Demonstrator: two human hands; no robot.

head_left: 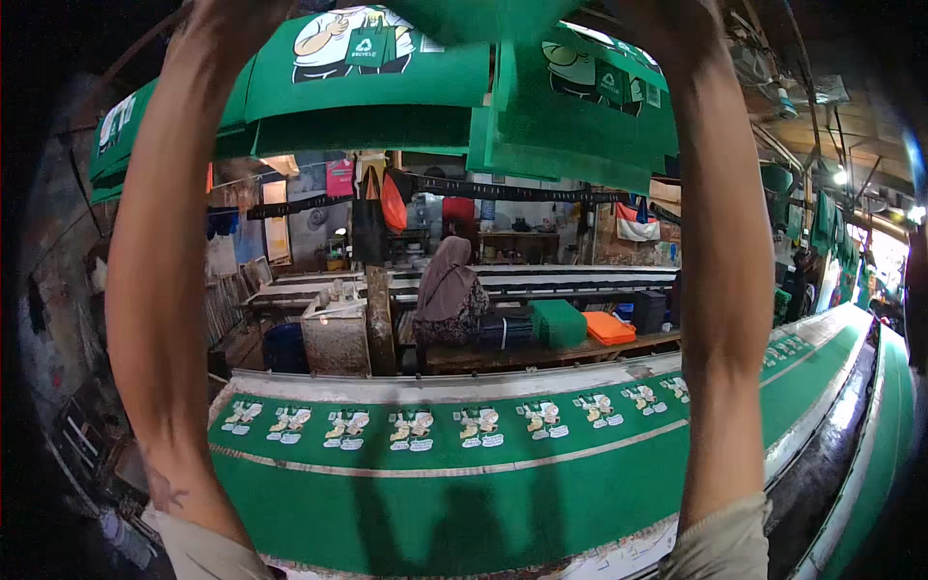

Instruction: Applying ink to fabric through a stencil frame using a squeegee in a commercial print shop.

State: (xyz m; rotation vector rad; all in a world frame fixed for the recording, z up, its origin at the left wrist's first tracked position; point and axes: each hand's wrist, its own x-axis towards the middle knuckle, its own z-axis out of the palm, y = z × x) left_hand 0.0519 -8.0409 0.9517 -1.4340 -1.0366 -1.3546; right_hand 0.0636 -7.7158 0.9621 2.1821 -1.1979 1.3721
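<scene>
Both my arms reach straight up past the sides of the view. My left hand [235, 14] and my right hand [669, 14] are cut off by the top edge, with their fingers out of sight. Between them a blurred green fabric piece [493, 17] hangs into view; whether I grip it is hidden. Just beyond, printed green fabric sheets [387, 89] hang overhead, bearing a cartoon figure with a bag. Below my arms, a long table carries green fabric [319, 503] with a row of small colourful prints [411, 427] along its far side.
A person in a brown head covering [447, 280] sits beyond the table, back toward me. Right of them, a bench [454, 360] holds green [558, 323], orange [609, 327] and dark stacks. A wooden post [378, 319] stands left. Another long green table [884, 435] runs along the right.
</scene>
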